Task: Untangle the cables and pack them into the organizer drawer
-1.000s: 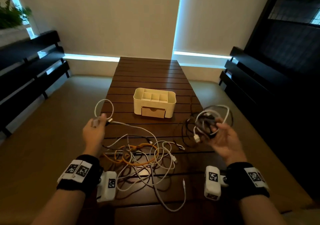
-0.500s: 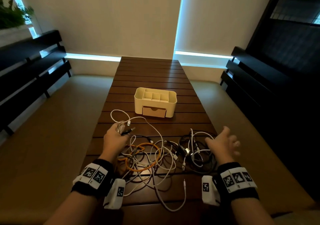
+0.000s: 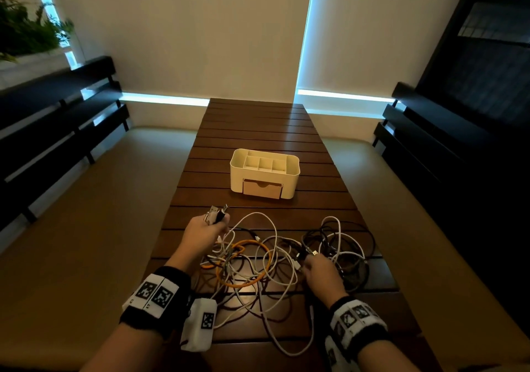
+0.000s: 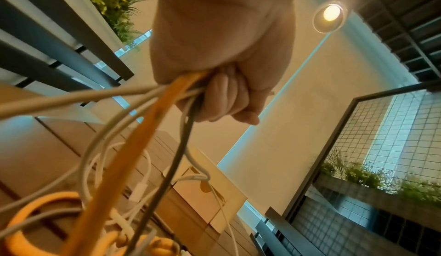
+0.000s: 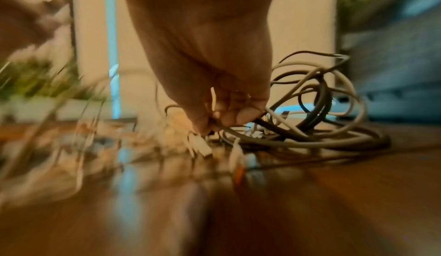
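A tangle of white, black and orange cables (image 3: 258, 259) lies on the near part of the wooden table (image 3: 258, 125). My left hand (image 3: 205, 232) grips a bunch of cable ends, whose plugs (image 3: 216, 214) stick out above the fist; in the left wrist view the fingers (image 4: 224, 97) curl round white, orange and grey cables (image 4: 167, 97). My right hand (image 3: 321, 271) is low in the pile beside a black and white coil (image 3: 341, 242), and its fingertips (image 5: 229, 116) pinch a dark cable. The cream organizer (image 3: 265, 172) stands further back, with its wooden drawer (image 3: 262, 189) closed.
Dark slatted benches (image 3: 57, 119) run along both sides of the table, over a tan floor (image 3: 100, 214). A planter with green leaves (image 3: 25, 33) sits at the upper left. The far half of the table lies behind the organizer.
My right hand dropped its black and white coil onto the table and came back left into the pile to pinch a cable. My left hand moved right and forward with its bunch of ends.
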The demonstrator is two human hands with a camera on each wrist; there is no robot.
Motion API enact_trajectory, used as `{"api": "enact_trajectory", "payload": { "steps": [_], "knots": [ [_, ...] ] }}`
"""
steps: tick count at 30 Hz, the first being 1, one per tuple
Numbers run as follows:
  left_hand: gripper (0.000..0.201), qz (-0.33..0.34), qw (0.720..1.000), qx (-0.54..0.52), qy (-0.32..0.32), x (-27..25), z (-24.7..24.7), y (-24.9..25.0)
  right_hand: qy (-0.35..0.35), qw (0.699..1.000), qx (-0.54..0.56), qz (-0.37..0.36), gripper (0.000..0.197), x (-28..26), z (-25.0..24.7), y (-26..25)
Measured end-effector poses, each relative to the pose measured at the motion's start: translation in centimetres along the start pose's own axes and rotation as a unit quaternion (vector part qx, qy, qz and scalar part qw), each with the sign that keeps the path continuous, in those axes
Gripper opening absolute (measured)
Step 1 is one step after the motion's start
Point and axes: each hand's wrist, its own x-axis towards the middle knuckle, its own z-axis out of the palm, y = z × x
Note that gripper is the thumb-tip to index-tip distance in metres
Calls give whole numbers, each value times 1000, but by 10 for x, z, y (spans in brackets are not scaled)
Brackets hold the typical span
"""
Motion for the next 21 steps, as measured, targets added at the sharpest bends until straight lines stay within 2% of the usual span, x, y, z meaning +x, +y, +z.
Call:
{"api": "enact_trajectory", "payload": {
  "steps": [1,3,6,8,12,15,17,19,21],
  "knots": [
    [34,3,1000,-14,0,-1,0,3,30,994,102,24,18,2,-13,-1],
    [33,25,1000,-9,-10,-3,-1,5,99,953,282,50,15,2,-49,-7],
    [33,55,998,-6,-33,-5,1,8,143,868,476,-2,21,-9,-107,-25],
    [32,68,997,-22,-42,-9,4,12,137,819,553,-67,24,-19,-135,-32],
    [31,84,994,-50,-53,-14,10,19,119,774,602,-155,29,-34,-166,-39],
    [29,78,991,-89,-68,-15,12,24,103,754,616,-205,33,-39,-174,-44],
    [27,71,985,-124,-91,-16,14,27,84,751,619,-211,36,-43,-174,-50],
    [26,92,983,-117,-103,-20,18,31,63,782,584,-210,31,-47,-168,-58],
    [27,127,979,-104,-119,-23,23,35,46,835,500,-226,28,-50,-154,-69]
  ]
}}
